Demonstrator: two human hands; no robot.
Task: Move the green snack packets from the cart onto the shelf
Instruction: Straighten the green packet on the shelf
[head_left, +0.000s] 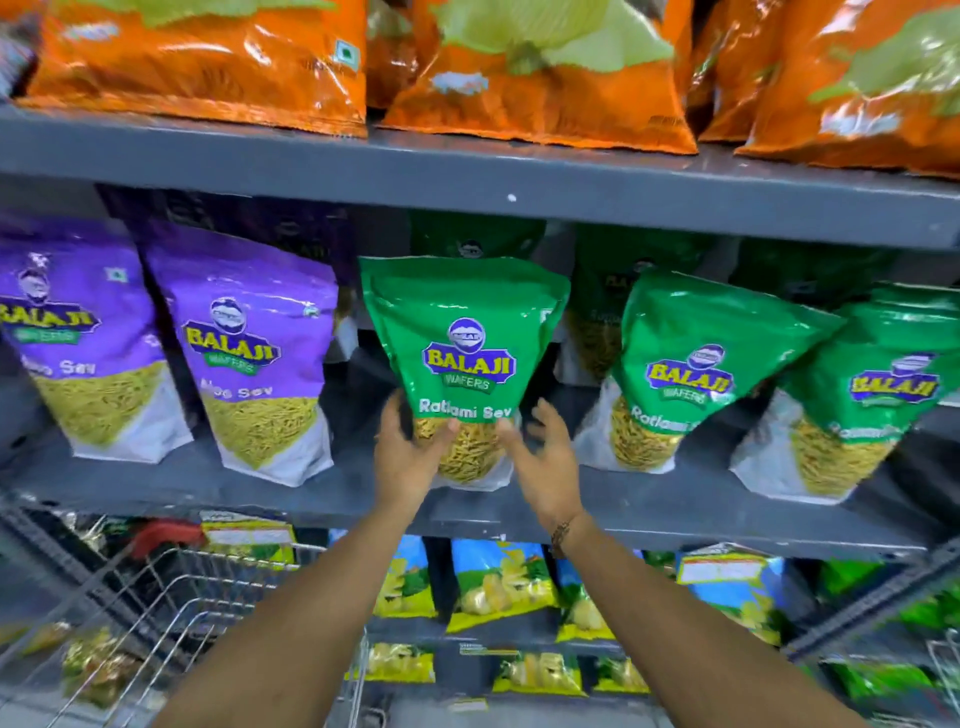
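A green Ratlami Sev packet (462, 343) stands upright on the middle grey shelf (363, 499), between purple and green packets. My left hand (410, 452) grips its lower left side, thumb across the clear window. My right hand (545, 457) is at the packet's lower right with fingers spread, touching or just off the edge. Two more green packets (691, 364) (857, 395) lean on the same shelf to the right. The wire cart (171, 597) sits at lower left, with a green packet (249, 535) in it.
Two purple Aloo Sev packets (254, 353) stand left of the green one. Orange bags (535, 78) fill the shelf above. Blue and yellow-green packets (498, 582) line the shelf below. The upper shelf edge (467, 182) overhangs close above the green packet.
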